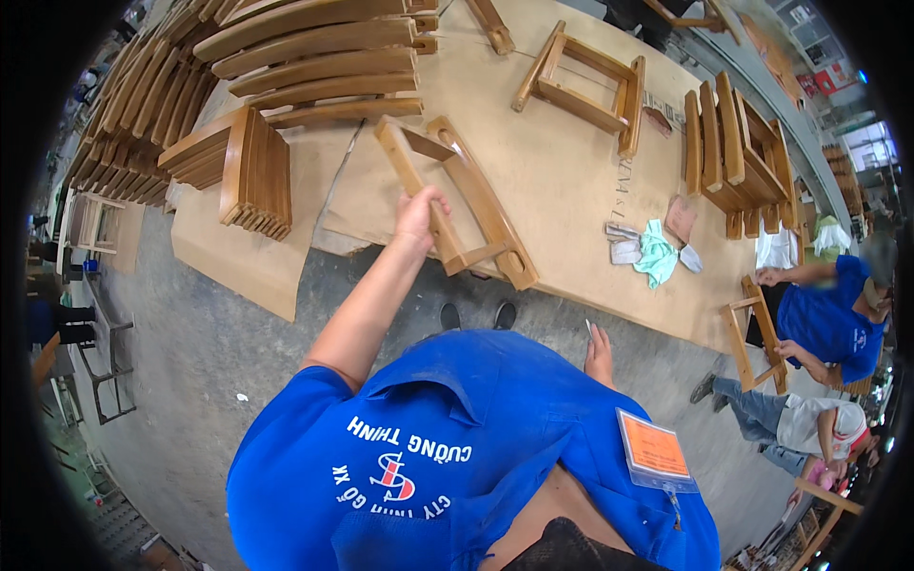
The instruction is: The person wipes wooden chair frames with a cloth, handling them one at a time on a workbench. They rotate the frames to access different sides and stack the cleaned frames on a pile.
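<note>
My left hand (416, 219) is closed around the near rail of a brown wooden frame (487, 205), which has two long rails joined by short crosspieces. The frame is tilted at the near edge of a cardboard-covered table (571, 247); whether it rests on the surface I cannot tell. Low at my side, beyond the table's near edge, my right hand (599, 358) pinches a small, thin, pale object (588, 327) whose kind is unclear. A similar wooden frame (583, 88) lies farther back on the table.
Curved wooden slats (314, 52) and stacked wooden frames (249, 176) stand at the left. More frames (741, 157) stand at the right, past green and grey cloths (657, 252) and sandpaper-like brown pieces (681, 219). A co-worker in blue (828, 319) holds another frame (747, 333).
</note>
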The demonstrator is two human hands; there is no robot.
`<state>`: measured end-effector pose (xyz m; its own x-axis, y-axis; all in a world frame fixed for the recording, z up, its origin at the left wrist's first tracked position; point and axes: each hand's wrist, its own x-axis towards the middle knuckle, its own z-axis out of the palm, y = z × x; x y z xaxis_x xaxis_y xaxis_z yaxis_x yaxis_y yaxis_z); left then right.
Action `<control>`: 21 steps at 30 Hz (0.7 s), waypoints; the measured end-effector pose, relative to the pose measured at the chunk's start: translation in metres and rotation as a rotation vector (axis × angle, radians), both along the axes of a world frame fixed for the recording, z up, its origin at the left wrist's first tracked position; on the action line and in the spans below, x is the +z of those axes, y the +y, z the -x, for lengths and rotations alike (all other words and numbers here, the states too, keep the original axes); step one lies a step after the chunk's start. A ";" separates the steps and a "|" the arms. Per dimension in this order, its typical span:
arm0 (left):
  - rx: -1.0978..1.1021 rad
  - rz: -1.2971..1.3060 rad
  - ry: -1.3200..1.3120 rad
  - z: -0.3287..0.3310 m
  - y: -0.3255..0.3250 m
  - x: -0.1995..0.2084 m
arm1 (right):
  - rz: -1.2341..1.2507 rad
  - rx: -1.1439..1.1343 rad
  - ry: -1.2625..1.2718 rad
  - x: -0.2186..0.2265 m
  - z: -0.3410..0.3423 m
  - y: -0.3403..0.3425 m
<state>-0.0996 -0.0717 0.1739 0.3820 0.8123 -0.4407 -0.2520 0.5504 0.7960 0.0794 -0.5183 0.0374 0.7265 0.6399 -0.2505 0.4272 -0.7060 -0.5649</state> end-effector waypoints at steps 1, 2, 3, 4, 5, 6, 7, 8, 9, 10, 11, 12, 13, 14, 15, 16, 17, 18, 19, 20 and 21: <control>-0.006 -0.009 0.004 -0.004 -0.003 0.004 | -0.051 0.024 -0.010 0.007 -0.004 0.011; -0.042 -0.038 -0.018 -0.005 -0.007 0.008 | -0.071 0.021 0.000 0.015 -0.008 0.022; -0.087 -0.067 -0.033 -0.005 -0.010 0.011 | -0.155 0.050 -0.039 0.024 -0.012 0.035; -0.107 -0.122 -0.069 0.000 -0.013 0.015 | -0.207 0.049 -0.058 0.035 -0.016 0.048; -0.153 -0.132 -0.119 0.006 -0.013 0.019 | -0.223 0.011 -0.050 0.045 -0.020 0.060; -0.206 -0.151 -0.176 0.012 -0.011 0.024 | -0.259 -0.021 -0.052 0.055 -0.023 0.074; -0.249 -0.157 -0.210 0.016 -0.009 0.028 | -0.386 0.009 -0.056 0.064 -0.027 0.087; -0.293 -0.227 -0.263 0.020 -0.009 0.030 | -0.463 0.004 -0.033 0.072 -0.031 0.100; -0.352 -0.309 -0.237 0.020 -0.009 0.032 | -0.538 -0.015 0.009 0.082 -0.036 0.113; -0.407 -0.403 -0.231 0.020 -0.007 0.034 | -0.581 0.041 -0.058 0.093 -0.040 0.126; -0.465 -0.498 -0.229 0.018 -0.007 0.035 | -0.615 0.080 -0.103 0.107 -0.045 0.140; -0.540 -0.536 -0.150 0.018 -0.007 0.035 | -0.654 0.107 -0.147 0.124 -0.048 0.154; -0.572 -0.607 -0.097 0.018 -0.008 0.035 | -0.709 0.107 -0.124 0.145 -0.049 0.170; -0.597 -0.676 -0.046 0.018 -0.011 0.034 | -0.781 0.113 -0.085 0.169 -0.047 0.186; -0.619 -0.753 0.018 0.019 -0.014 0.032 | -0.765 0.183 -0.194 0.196 -0.042 0.202; -0.652 -0.663 -0.013 0.024 -0.018 0.030 | -0.774 0.289 -0.301 0.224 -0.035 0.218; -0.658 -0.681 0.009 0.026 -0.021 0.028 | -0.737 0.358 -0.380 0.249 -0.025 0.235; -0.660 -0.702 0.031 0.030 -0.025 0.024 | -0.734 0.466 -0.485 0.271 -0.011 0.250; -0.657 -0.726 0.078 0.032 -0.027 0.022 | -0.680 0.517 -0.546 0.286 0.005 0.262; -0.636 -0.760 0.071 0.034 -0.029 0.019 | -0.627 0.591 -0.636 0.294 0.018 0.273; -0.615 -0.790 0.091 0.035 -0.031 0.016 | -0.644 0.663 -0.575 0.294 0.030 0.278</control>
<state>-0.1349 -0.1027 0.1899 0.8254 0.5571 0.0908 -0.0213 -0.1300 0.9913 0.0494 -0.2401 0.3317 0.0891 0.8372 0.5396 0.9328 0.1198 -0.3400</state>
